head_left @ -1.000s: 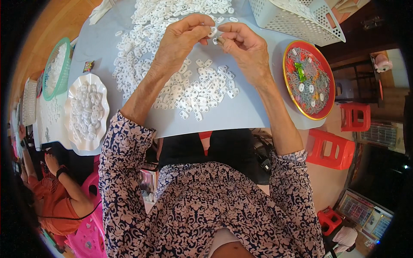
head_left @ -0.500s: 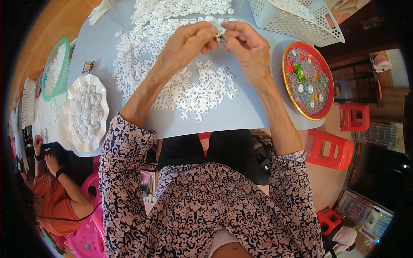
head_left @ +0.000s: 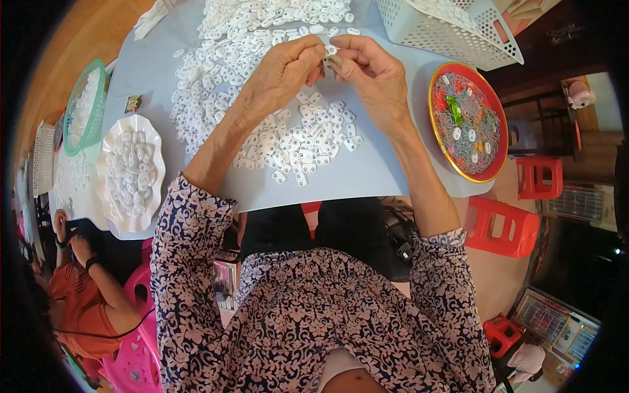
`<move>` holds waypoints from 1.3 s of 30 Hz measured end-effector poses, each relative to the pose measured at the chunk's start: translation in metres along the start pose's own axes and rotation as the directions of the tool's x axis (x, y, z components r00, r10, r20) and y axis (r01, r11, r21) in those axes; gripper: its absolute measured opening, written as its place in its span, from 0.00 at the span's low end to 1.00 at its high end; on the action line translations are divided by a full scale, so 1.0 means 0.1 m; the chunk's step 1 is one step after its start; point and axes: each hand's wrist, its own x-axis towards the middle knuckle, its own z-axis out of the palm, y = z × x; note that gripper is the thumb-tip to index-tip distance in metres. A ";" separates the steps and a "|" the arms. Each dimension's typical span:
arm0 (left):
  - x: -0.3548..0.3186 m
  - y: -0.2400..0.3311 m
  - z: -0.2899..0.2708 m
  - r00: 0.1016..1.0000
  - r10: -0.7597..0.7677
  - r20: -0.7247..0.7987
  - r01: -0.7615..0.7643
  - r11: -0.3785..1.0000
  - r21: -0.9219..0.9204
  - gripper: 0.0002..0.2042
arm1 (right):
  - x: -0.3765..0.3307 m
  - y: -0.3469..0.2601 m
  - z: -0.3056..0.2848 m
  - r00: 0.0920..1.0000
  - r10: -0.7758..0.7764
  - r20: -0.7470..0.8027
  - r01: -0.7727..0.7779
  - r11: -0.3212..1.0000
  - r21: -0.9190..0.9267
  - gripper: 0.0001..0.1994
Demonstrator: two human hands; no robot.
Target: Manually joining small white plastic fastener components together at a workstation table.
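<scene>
A small white plastic piece [head_left: 331, 50] sits between the fingertips of both hands, above the far half of the worktop [head_left: 377, 167]. The left hand [head_left: 280, 71] has its grip pinched narrow on the piece's left side, thumb against curled fingers. The right hand [head_left: 375, 73] closes a narrow thumb-and-index grip on the other side; its fingertips hide part of the piece.

Below the hands lies a loose cluster of two-hole white pieces [head_left: 298, 145], and a larger heap of white pieces [head_left: 200, 98] spreads from the left forearm up to the far edge.

Left of these, a white scalloped plate [head_left: 134, 225] holds more such pieces, with a small colourful packet [head_left: 133, 103] just beyond it. On the right, a red round tray [head_left: 490, 95] with a gold rim carries small grey parts, a few white pieces and a green wrapper [head_left: 454, 110]. Behind it stands a pale perforated basket [head_left: 432, 39].

Farther left are a green basket [head_left: 98, 112] and a co-worker in an orange top [head_left: 92, 314]; red stools [head_left: 504, 228] stand at right.
</scene>
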 end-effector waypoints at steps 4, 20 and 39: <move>0.01 0.00 0.02 1.000 -0.013 -0.008 0.013 1.000 -0.004 0.14 | 0.00 0.04 0.04 0.997 -0.074 0.039 0.070 0.994 0.082 0.13; -0.02 0.01 0.12 0.996 0.022 -0.087 -0.022 1.000 0.004 0.14 | 0.02 0.02 0.00 0.962 -0.268 0.061 0.273 0.909 -0.314 0.12; -0.04 0.06 0.14 0.998 -0.068 -0.004 0.068 0.998 0.018 0.14 | 0.00 -0.06 -0.03 0.944 -0.318 0.094 0.327 0.851 -0.411 0.09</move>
